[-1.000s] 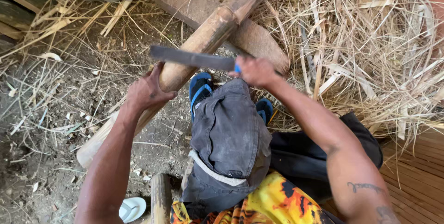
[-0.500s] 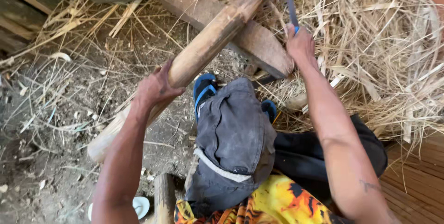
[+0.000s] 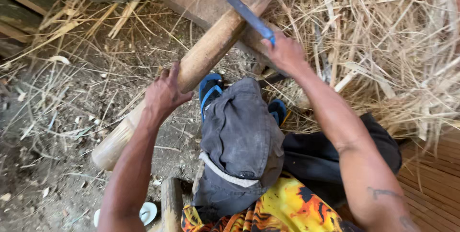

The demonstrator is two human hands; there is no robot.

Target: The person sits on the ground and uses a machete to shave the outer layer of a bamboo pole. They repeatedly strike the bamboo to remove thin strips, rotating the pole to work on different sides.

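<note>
the left hand [image 3: 165, 93] wraps its fingers around a thick wooden pole [image 3: 211, 50] that slants from the dirt ground [image 3: 57, 131] at near left up to the far middle. the right hand [image 3: 286, 54] has its fingers clamped on the blue handle of a long dark blade [image 3: 239, 7], which lies across the pole's upper part. dry straw [image 3: 383, 45] is heaped on the right, and blue sandals [image 3: 211, 90] show just below the pole.

l hand [image 3: 165, 93] grips log [image 3: 211, 50]; r hand [image 3: 286, 54] holds blade [image 3: 242, 8].
</note>
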